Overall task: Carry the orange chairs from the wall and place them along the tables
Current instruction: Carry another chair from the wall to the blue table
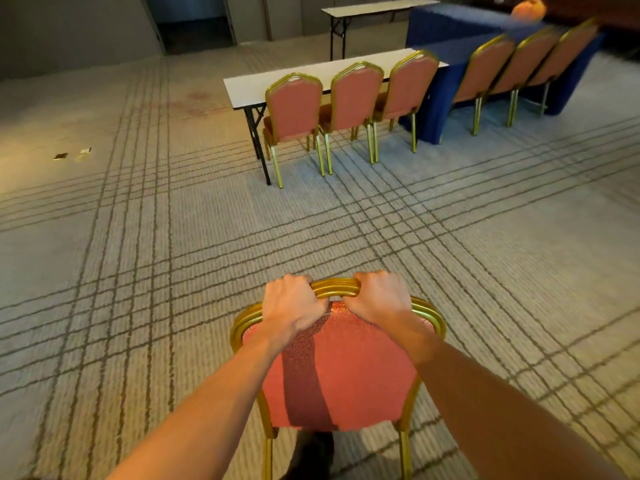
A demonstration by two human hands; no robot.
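Both bare forearms reach forward from the bottom edge to the nearest orange chair (341, 368), seen from behind, its gold frame arching across the top of the backrest. On that top rail the left hand (292, 306) is wrapped tight around the gold tubing, knuckles up, and just beside it to the right the right hand (379, 299) clamps the same rail in the same way, a short stretch of bare gold showing between them. A dark band of shadow runs down the patterned orange back below the left hand, and a dark shoe tip shows between the chair's rear legs. Far ahead and to the left of the hands, two small scraps (72, 154) lie on the striped carpet (138, 254), well apart from everything else. Ahead of the hands and a little to the right, a white folding table (242, 86) on black legs has three orange chairs (349, 95) pushed up along its near side, backs toward the camera, standing side by side. Further right, a table under a blue cloth (446, 32) has three more chairs (523, 60) lined along it, blurred. Behind these, another bare white folding table (367, 9) stands near the wall.
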